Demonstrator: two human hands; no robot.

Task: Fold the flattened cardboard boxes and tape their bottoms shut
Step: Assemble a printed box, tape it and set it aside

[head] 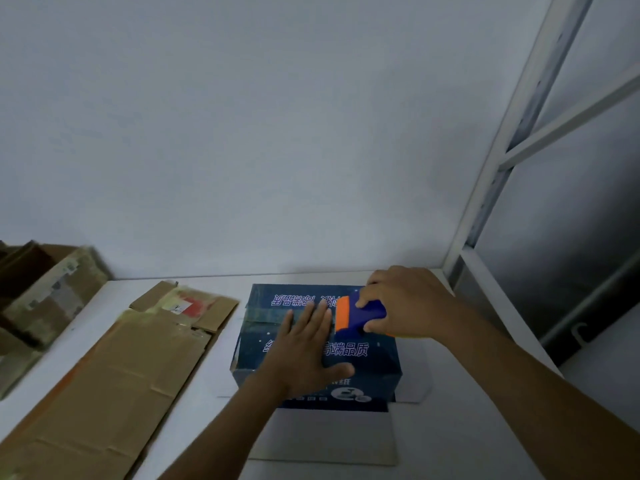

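A dark blue printed cardboard box (374, 362) stands on the white table (485, 382) with its closed flaps facing up. A strip of clear tape runs across the flap seam on the left part. My left hand (306, 348) presses flat on the flaps, fingers straight and spread. My right hand (405, 301) grips a blue and orange tape dispenser (356, 315) on the box top, just right of my left fingertips. The box's lower white flaps lie splayed on the table towards me.
Flattened brown cardboard boxes (114, 379) lie on the table to the left. Folded brown boxes (45, 299) are piled at the far left. A white metal shelf frame (502, 143) stands at the right. A plain wall is behind.
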